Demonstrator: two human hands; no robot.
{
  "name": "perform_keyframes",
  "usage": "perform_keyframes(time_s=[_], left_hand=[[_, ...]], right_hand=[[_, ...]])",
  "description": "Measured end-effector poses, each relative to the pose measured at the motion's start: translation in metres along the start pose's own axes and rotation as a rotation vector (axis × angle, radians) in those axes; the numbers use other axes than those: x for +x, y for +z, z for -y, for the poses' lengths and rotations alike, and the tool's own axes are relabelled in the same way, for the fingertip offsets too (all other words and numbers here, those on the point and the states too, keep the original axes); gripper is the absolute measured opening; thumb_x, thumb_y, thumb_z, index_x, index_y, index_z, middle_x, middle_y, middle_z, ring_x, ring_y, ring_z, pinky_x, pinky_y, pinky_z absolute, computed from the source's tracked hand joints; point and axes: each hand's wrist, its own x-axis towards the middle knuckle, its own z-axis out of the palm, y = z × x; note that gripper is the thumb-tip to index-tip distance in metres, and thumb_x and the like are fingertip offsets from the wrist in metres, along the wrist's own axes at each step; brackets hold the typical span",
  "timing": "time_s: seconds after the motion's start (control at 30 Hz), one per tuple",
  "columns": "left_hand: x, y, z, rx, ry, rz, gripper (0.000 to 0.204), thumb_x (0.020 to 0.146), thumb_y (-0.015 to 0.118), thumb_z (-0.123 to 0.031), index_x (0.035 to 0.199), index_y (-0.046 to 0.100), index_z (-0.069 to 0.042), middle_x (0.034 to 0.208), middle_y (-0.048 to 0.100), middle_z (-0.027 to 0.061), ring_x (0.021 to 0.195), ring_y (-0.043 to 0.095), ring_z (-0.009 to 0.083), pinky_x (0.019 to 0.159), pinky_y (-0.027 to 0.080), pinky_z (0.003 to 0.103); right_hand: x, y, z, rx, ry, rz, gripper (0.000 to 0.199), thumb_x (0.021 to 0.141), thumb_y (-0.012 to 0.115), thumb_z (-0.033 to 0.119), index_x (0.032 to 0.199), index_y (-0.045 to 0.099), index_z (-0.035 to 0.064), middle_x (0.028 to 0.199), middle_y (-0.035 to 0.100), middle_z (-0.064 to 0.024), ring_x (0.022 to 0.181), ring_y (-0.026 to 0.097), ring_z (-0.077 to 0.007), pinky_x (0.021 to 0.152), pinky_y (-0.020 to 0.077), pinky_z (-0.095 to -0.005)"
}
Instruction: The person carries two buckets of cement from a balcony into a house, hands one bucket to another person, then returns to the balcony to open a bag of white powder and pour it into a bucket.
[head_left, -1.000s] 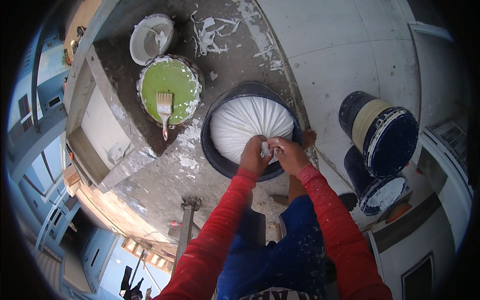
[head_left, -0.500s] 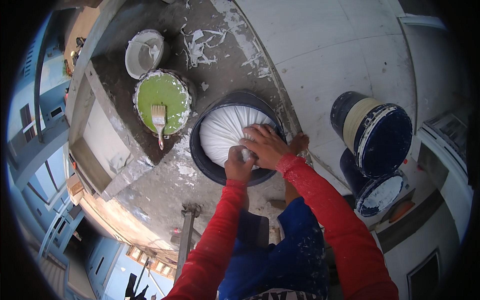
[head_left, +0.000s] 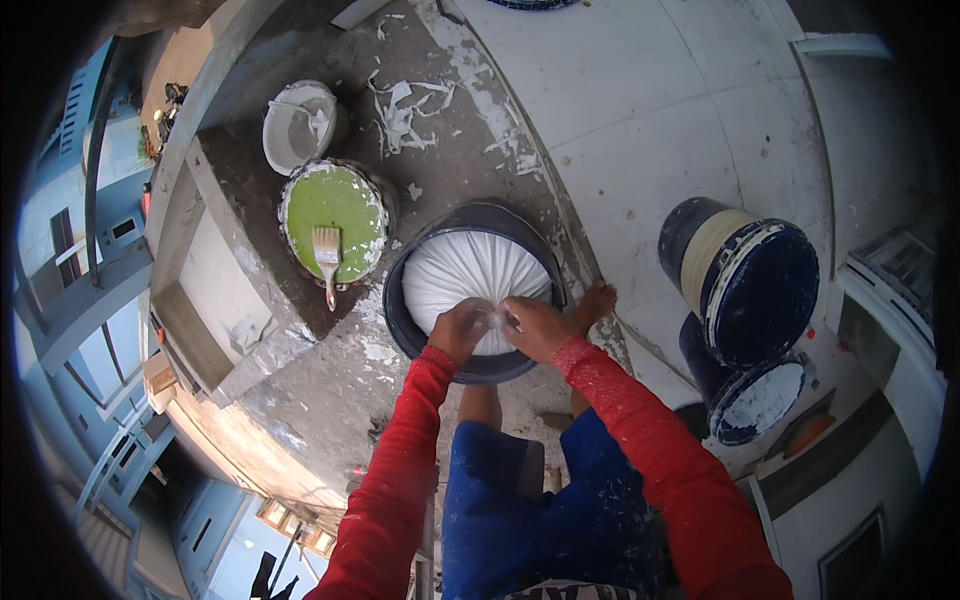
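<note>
Stood on one rough concrete ledge, streaked with dried white paint, high above blue buildings to the left. One pale wall to the right.

Counted five round containers in all. Two dark blue drums stacked by the wall, well apart from the hands. One dark bucket in the middle, lined and filled by one bulging white bag. One pail of green paint just beside that bucket, on its left. One smaller white tub beyond the green pail, touching or nearly touching it.

One paintbrush laid across the green pail, bristles over the paint, handle hanging past the near rim. One scatter of white paint flakes on the ledge above.

Two hands, sleeved in red. Left hand and right hand met at the near edge of the bag, fingers curled and pressed together, pinching the gathered neck of the bag between them. One bare foot at the bucket's right rim, just beside the right hand. Nothing lay between hands and bag.
</note>
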Motion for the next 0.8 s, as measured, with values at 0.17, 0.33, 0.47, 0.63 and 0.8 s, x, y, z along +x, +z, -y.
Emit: perform_keyframes(time_s=[0.17, 0.33, 0.47, 0.63, 0.8], left_hand=[[0.01, -0.01, -0.007, -0.025, 0.002, 0.136, 0.026, 0.085, 0.06, -0.008, 0.11, 0.061, 0.0, 0.098, 0.067, 0.0095, 0.089, 0.062, 0.0133, 0.08, 0.048, 0.029], [0.018, -0.012, -0.008, 0.124, 0.035, 0.195, 0.023, 0.083, 0.061, -0.008, 0.105, 0.065, -0.002, 0.091, 0.069, 0.0097, 0.082, 0.064, 0.0126, 0.076, 0.049, 0.029], [0.024, -0.012, -0.008, 0.198, 0.015, 0.212, 0.027, 0.079, 0.064, -0.008, 0.105, 0.065, -0.003, 0.087, 0.069, 0.0103, 0.078, 0.064, 0.0138, 0.074, 0.05, 0.029], [0.022, -0.013, 0.001, 0.138, 0.104, 0.178, 0.03, 0.075, 0.065, -0.01, 0.104, 0.064, -0.004, 0.086, 0.068, 0.0122, 0.077, 0.066, 0.02, 0.072, 0.05, 0.03], [0.022, -0.022, -0.006, 0.208, 0.123, 0.285, 0.031, 0.075, 0.064, -0.012, 0.105, 0.061, -0.006, 0.083, 0.067, 0.0131, 0.079, 0.066, 0.0266, 0.072, 0.051, 0.034]], right_hand=[[0.002, 0.009, -0.01, -0.003, -0.058, -0.082, 0.017, 0.078, 0.061, 0.015, 0.088, 0.054, 0.0044, 0.079, 0.061, -0.0145, 0.075, 0.061, -0.0334, 0.066, 0.0479, -0.0422], [0.002, 0.011, -0.009, -0.097, -0.046, -0.097, 0.016, 0.076, 0.06, 0.014, 0.088, 0.054, 0.005, 0.081, 0.062, -0.0136, 0.075, 0.061, -0.0332, 0.065, 0.0484, -0.043], [0.002, 0.019, -0.004, -0.213, -0.084, -0.175, 0.017, 0.073, 0.059, 0.012, 0.087, 0.054, 0.0057, 0.084, 0.06, -0.0122, 0.078, 0.061, -0.0321, 0.067, 0.0486, -0.0429], [0.001, 0.026, -0.001, -0.36, -0.251, -0.217, 0.018, 0.072, 0.059, 0.01, 0.089, 0.054, 0.007, 0.084, 0.056, -0.0101, 0.081, 0.059, -0.0298, 0.068, 0.0483, -0.0415], [-0.006, 0.024, -0.005, -0.263, -0.142, -0.21, 0.018, 0.075, 0.059, 0.011, 0.092, 0.055, 0.0074, 0.087, 0.056, -0.0093, 0.082, 0.059, -0.0294, 0.07, 0.0483, -0.0401]])
